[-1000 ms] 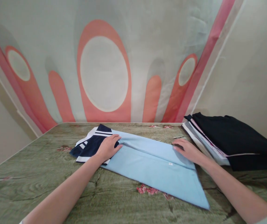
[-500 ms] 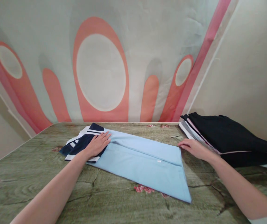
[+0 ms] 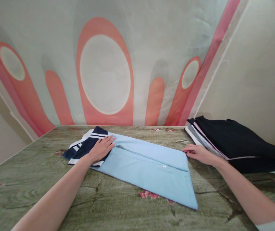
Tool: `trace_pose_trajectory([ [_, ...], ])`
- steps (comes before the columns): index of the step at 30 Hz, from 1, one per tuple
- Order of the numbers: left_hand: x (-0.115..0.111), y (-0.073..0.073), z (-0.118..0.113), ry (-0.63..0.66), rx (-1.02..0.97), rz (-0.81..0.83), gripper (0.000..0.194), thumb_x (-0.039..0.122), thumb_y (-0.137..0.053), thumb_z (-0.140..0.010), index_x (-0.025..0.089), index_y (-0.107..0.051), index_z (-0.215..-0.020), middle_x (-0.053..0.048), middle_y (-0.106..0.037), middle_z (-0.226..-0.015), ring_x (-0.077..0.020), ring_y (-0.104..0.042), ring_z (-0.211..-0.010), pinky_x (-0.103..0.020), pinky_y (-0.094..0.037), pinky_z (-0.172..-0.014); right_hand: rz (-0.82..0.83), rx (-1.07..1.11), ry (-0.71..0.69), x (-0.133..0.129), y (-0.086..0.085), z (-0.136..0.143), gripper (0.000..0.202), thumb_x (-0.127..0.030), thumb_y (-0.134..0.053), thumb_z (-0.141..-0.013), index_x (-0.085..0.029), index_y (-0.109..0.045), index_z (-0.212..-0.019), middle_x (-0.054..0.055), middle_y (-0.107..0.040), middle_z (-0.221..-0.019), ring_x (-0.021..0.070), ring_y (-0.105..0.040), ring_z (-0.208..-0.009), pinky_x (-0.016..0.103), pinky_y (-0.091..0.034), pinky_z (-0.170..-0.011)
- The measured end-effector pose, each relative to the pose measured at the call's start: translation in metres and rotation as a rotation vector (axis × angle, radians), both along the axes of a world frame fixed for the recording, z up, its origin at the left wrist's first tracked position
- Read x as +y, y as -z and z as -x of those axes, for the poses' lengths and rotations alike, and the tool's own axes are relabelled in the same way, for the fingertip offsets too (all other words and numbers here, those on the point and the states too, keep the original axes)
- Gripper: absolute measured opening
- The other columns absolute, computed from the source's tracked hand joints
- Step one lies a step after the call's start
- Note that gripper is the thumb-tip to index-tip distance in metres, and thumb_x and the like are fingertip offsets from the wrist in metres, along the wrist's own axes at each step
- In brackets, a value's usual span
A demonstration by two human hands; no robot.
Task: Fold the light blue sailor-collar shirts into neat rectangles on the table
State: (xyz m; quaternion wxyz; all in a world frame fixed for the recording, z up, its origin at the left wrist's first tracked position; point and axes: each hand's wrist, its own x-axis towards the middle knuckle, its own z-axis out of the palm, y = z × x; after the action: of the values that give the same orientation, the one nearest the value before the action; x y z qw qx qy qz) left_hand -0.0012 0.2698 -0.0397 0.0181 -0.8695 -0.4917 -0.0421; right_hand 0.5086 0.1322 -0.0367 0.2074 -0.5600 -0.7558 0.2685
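Smoothly folded blue garment, unreadable label

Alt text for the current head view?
A folded light-blue and navy fabric garment lies on a green wood-patterned table, the left hand flat on its navy end, the right hand at its far right corner. A black-topped stack of folded cloth lies at right.

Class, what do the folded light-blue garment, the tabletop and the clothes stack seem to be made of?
Folded light-blue garment: smooth, matte cloth, judging by its soft fold line; fibre unclear.
Tabletop: wood-look, probably a printed covering, since flat pink flowers sit amid the grain.
Clothes stack: matte fabric, shown by thin, limp layers.
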Motion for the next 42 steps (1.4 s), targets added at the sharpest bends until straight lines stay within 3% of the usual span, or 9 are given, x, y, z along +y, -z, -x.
trace_pose_trajectory([
  [8, -0.003, -0.001, -0.002, -0.018, -0.011, 0.015, 0.053, 0.048, -0.014, -0.093, 0.027, -0.026, -0.14, 0.0, -0.021, -0.148, -0.0215, -0.017, -0.135, -0.042, -0.016, -0.107, -0.07, -0.024, 0.045, 0.006, 0.013, 0.003, 0.03, -0.034, -0.047, -0.082, -0.02, -0.066, -0.101, 0.007, -0.062, -0.101, 0.0199, -0.058, -0.089, 0.03, -0.045, -0.078],
  [11, 0.0, 0.003, 0.0, -0.135, -0.032, -0.018, 0.055, 0.048, -0.011, -0.093, 0.026, -0.023, -0.141, -0.001, -0.019, -0.148, -0.0221, -0.017, -0.135, -0.045, -0.014, -0.107, -0.112, -0.082, 0.088, 0.008, 0.016, 0.0, 0.026, -0.031, -0.044, -0.083, -0.019, -0.066, -0.093, 0.006, -0.064, -0.093, 0.02, -0.058, -0.086, 0.031, -0.044, -0.078],
  [14, 0.002, 0.005, 0.0, -0.277, -0.023, -0.026, 0.055, 0.049, -0.011, -0.092, 0.028, -0.024, -0.141, -0.001, -0.018, -0.148, -0.0289, -0.015, -0.135, -0.056, -0.015, -0.103, -0.141, -0.149, 0.138, 0.007, 0.013, -0.008, 0.024, -0.029, -0.043, -0.082, -0.02, -0.063, -0.09, 0.005, -0.065, -0.089, 0.0199, -0.059, -0.081, 0.031, -0.044, -0.075],
  [19, 0.003, 0.002, -0.004, -0.35, -0.006, 0.035, 0.054, 0.051, -0.015, -0.09, 0.033, -0.022, -0.14, 0.002, -0.015, -0.149, -0.0367, -0.014, -0.133, -0.067, -0.016, -0.095, -0.148, -0.221, 0.136, 0.006, 0.014, -0.016, 0.019, -0.028, -0.043, -0.08, -0.02, -0.061, -0.083, 0.005, -0.065, -0.083, 0.02, -0.058, -0.076, 0.03, -0.044, -0.071],
  [26, 0.007, 0.005, 0.0, -0.295, 0.0, -0.025, 0.053, 0.05, -0.019, -0.09, 0.031, -0.028, -0.139, -0.001, -0.02, -0.148, -0.0353, -0.019, -0.132, -0.067, -0.018, -0.095, -0.061, -0.112, 0.193, 0.009, 0.027, -0.009, 0.017, -0.03, -0.045, -0.079, -0.019, -0.058, -0.083, 0.003, -0.065, -0.078, 0.0171, -0.059, -0.069, 0.028, -0.044, -0.065],
  [31, 0.006, 0.008, 0.001, -0.237, -0.011, -0.079, 0.051, 0.047, -0.019, -0.091, 0.027, -0.033, -0.136, -0.004, -0.027, -0.145, -0.0272, -0.021, -0.133, -0.059, -0.017, -0.101, 0.013, -0.012, 0.178, 0.005, 0.023, -0.005, 0.02, -0.032, -0.051, -0.076, -0.017, -0.059, -0.087, 0.003, -0.064, -0.076, 0.015, -0.055, -0.065, 0.026, -0.043, -0.06],
  [38, 0.004, 0.005, 0.0, -0.22, -0.009, -0.079, 0.05, 0.046, -0.022, -0.091, 0.026, -0.035, -0.135, -0.005, -0.026, -0.146, -0.0267, -0.022, -0.133, -0.057, -0.018, -0.101, -0.031, -0.025, 0.229, 0.003, 0.015, 0.005, 0.018, -0.035, -0.053, -0.074, -0.017, -0.059, -0.074, 0.002, -0.06, -0.073, 0.0154, -0.052, -0.065, 0.028, -0.042, -0.062],
  [42, 0.004, 0.005, 0.0, -0.221, -0.013, -0.078, 0.049, 0.046, -0.023, -0.092, 0.026, -0.035, -0.135, -0.005, -0.025, -0.146, -0.0263, -0.021, -0.133, -0.057, -0.019, -0.101, 0.022, 0.24, 0.331, -0.004, 0.012, 0.019, 0.025, -0.043, -0.051, -0.077, -0.019, -0.053, -0.079, 0.001, -0.059, -0.073, 0.0149, -0.055, -0.067, 0.028, -0.046, -0.062],
])
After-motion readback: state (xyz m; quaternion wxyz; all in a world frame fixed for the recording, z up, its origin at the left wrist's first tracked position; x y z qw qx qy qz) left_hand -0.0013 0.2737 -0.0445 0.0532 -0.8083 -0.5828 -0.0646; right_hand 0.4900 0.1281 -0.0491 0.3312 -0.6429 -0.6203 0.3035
